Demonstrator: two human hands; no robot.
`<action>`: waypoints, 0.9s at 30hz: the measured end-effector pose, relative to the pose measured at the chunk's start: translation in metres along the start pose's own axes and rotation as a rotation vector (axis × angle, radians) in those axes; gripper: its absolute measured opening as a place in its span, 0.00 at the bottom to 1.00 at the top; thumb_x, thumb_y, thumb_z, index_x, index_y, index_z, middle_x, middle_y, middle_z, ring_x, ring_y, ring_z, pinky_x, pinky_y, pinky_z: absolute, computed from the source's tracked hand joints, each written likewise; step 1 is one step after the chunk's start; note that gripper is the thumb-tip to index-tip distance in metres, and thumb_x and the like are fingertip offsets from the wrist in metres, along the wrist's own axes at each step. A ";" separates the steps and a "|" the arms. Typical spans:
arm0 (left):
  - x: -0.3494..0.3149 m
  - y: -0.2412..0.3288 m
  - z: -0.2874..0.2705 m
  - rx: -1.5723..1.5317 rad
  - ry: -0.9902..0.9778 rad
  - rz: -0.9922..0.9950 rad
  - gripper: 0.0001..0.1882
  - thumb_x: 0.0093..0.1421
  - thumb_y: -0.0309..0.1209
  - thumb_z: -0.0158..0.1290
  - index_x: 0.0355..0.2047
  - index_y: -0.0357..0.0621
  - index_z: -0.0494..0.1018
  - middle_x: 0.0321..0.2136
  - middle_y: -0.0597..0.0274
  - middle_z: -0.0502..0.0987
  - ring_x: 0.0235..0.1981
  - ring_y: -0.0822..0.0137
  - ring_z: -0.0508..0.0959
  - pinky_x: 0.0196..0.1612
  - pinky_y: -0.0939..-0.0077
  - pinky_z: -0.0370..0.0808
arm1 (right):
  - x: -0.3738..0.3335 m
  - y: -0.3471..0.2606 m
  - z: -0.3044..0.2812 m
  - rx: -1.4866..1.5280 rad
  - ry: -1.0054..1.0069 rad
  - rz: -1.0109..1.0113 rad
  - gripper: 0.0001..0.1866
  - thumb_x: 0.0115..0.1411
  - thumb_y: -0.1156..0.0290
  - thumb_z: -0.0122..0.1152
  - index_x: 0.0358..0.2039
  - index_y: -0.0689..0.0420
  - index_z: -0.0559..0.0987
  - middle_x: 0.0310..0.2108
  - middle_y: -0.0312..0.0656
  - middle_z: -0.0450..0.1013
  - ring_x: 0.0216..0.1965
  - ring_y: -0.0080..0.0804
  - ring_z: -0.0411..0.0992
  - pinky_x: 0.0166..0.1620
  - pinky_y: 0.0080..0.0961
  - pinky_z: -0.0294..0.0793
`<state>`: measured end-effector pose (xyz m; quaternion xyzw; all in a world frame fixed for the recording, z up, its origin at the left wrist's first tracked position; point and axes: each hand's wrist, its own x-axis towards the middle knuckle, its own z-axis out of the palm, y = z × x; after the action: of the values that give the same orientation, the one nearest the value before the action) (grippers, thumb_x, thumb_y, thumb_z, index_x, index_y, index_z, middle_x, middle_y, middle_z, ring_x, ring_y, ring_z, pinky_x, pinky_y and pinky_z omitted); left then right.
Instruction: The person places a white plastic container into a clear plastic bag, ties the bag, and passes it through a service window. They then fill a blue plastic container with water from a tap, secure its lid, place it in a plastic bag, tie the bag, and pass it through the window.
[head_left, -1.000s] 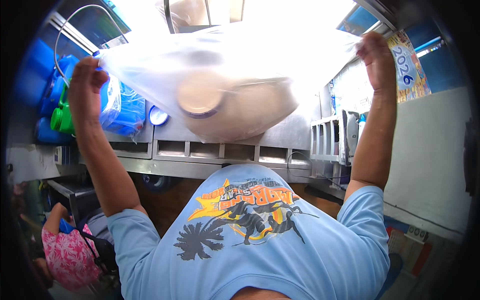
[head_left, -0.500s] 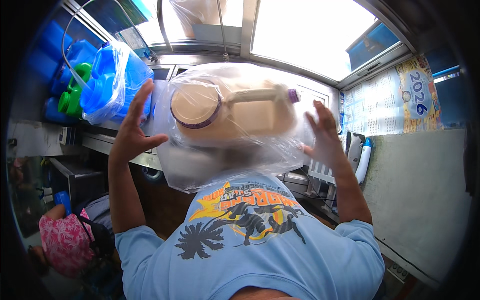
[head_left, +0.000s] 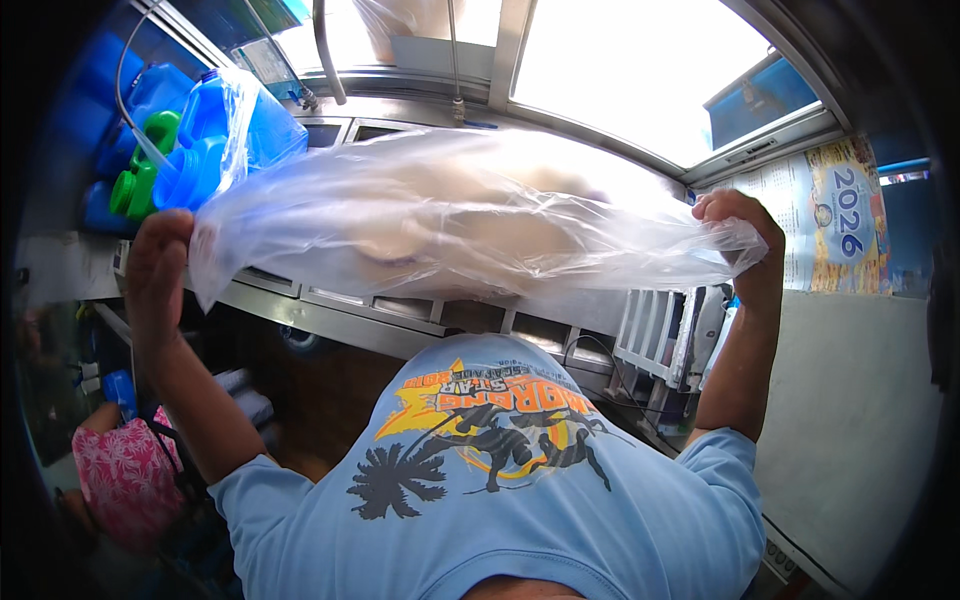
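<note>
Two ends of a clear bag (head_left: 470, 215) are held above the counter's near edge (head_left: 350, 328): left hand (head_left: 160, 262) gripping one, tan container (head_left: 520, 238) blurred behind the plastic, right hand (head_left: 745, 225) clutching the other, bunched. Uneven pulling could tear it.

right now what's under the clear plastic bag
Through the plastic bag, a beige container, rounded at one end, shows hazily. Folds and glare veil its outline, so any handle or cap cannot be made out.
</note>
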<state>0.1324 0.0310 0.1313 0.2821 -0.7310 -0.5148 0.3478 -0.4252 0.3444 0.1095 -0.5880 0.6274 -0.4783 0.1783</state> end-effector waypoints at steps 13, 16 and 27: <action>0.039 -0.076 0.064 -0.376 -0.039 -0.114 0.24 0.67 0.49 0.54 0.46 0.37 0.75 0.39 0.53 0.81 0.40 0.63 0.81 0.47 0.67 0.77 | 0.053 0.049 -0.033 0.068 -0.099 0.275 0.14 0.60 0.63 0.69 0.40 0.56 0.76 0.34 0.39 0.77 0.39 0.32 0.78 0.46 0.34 0.78; 0.092 -0.115 0.044 -0.609 0.232 -0.304 0.17 0.69 0.46 0.52 0.41 0.43 0.76 0.33 0.57 0.81 0.35 0.68 0.82 0.42 0.69 0.79 | 0.081 0.095 -0.026 0.219 -0.025 0.242 0.12 0.62 0.66 0.67 0.41 0.55 0.77 0.32 0.35 0.76 0.35 0.26 0.77 0.43 0.29 0.78; 0.018 -0.269 0.132 -0.465 0.138 -0.901 0.19 0.70 0.37 0.50 0.55 0.39 0.71 0.45 0.56 0.81 0.42 0.66 0.82 0.44 0.69 0.80 | -0.010 0.231 0.129 0.787 0.161 0.939 0.25 0.68 0.62 0.56 0.61 0.63 0.68 0.51 0.42 0.73 0.46 0.31 0.73 0.49 0.26 0.74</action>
<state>0.0308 0.0069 -0.1506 0.5178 -0.3783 -0.7428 0.1923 -0.4519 0.2687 -0.1430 -0.1011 0.6073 -0.5871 0.5256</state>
